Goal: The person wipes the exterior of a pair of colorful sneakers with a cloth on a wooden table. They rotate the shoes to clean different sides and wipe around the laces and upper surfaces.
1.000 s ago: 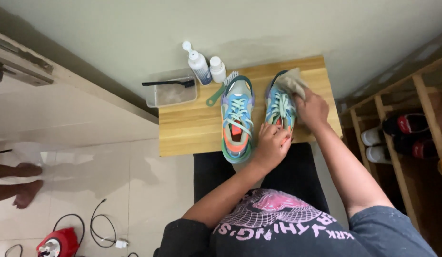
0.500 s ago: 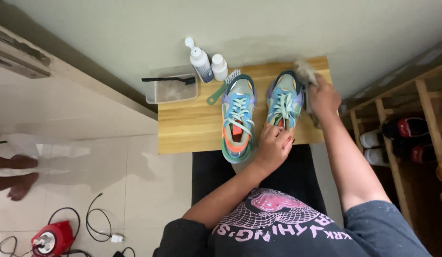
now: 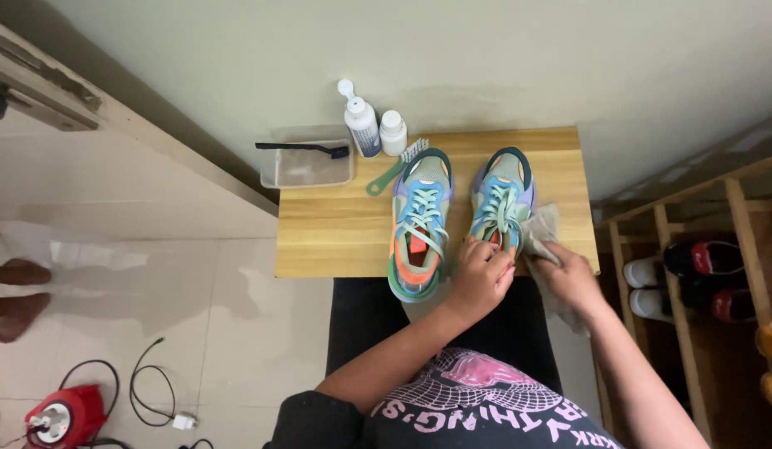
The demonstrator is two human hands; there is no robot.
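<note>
Matt wooden table (image 3: 336,241), soft cloth (image 3: 542,229)

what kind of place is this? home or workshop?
Most likely a home, near an entryway. A wooden shoe rack with pairs of shoes stands at the right, the floor is tiled, and a small wooden table against a plain wall holds sneakers being wiped, beside bottles and brushes.

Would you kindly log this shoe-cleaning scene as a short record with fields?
Surface: small wooden table against a pale wall
Left hand: grips the near end of the right-side multicoloured sneaker
Right hand: presses a grey cloth to that sneaker's side
Other shoe: matching multicoloured sneaker, untouched, overhangs the near edge
Supplies: white pump bottle, small white bottle, green-handled brush, clear plastic tub with black brush across it
</note>
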